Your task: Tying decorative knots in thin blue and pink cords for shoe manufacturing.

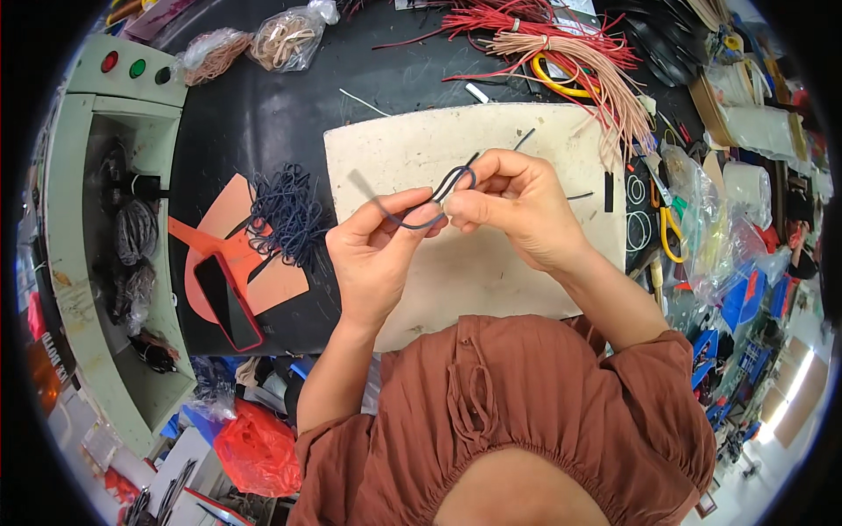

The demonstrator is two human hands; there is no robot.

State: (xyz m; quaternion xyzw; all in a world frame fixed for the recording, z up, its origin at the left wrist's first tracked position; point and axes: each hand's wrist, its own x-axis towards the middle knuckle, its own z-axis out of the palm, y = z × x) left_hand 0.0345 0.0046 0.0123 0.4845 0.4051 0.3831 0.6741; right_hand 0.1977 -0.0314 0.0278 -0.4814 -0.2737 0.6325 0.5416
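Both my hands are raised over a pale board (491,272), pinching one dark navy cord (421,226) between them. My left hand (377,241) grips it between thumb and fingers, and a loop hangs below. From the left hand a blurred end of the cord sticks up to the left. My right hand (513,206) pinches the looped cord where two strands run side by side. Whether a knot sits between the fingertips cannot be made out. Left of the board lies a tangled pile of navy cords (289,210).
A red-cased phone (228,302) lies on orange sheet pieces (285,285). Red and beige cord bundles (561,53) lie at the back right. Yellow-handled scissors (671,232) and white rings (638,230) are right of the board. A green metal cabinet (79,254) borders the left.
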